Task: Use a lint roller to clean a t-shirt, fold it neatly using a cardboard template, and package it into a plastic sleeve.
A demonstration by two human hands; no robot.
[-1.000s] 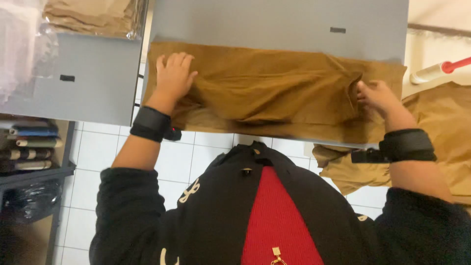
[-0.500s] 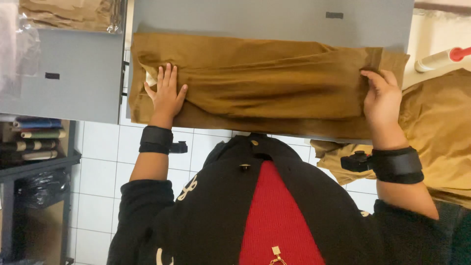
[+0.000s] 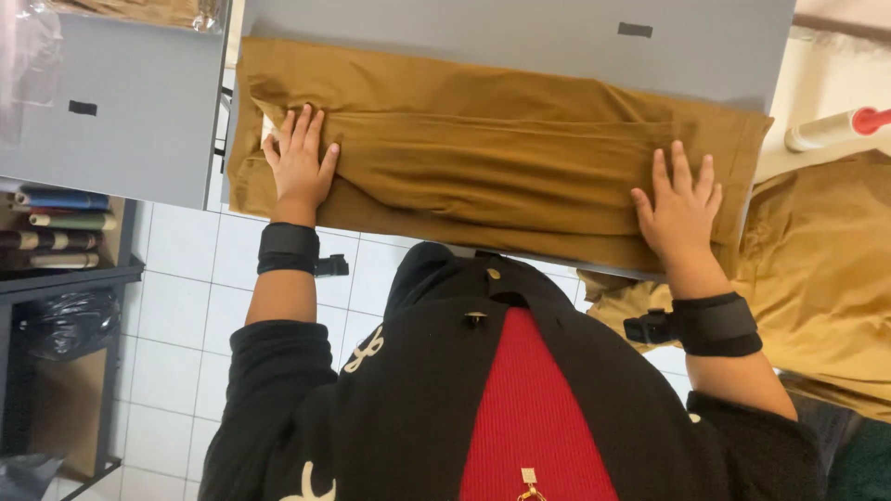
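Head view, item one: folded tan garment (image 3: 501,158), lying lengthwise across the grey table (image 3: 520,32), near edge overhanging slightly towards us.

Our left hand (image 3: 302,167): fingers spread, palm flat on the garment's left end. Our right hand (image 3: 682,209): fingers spread, palm flat on its right end. Neither pinches cloth. Black wrist straps on both arms.

Step, as we judge it: smoothing and pressing the fold flat. A further fold would call for gripping one end and carrying it evenly over the other.

Surroundings: second grey table (image 3: 121,121) at left; more tan cloth (image 3: 826,278) heaped at right; white tube with red cap (image 3: 835,128); white tiled floor (image 3: 186,315); dark shelf with stacked fabric (image 3: 60,223).
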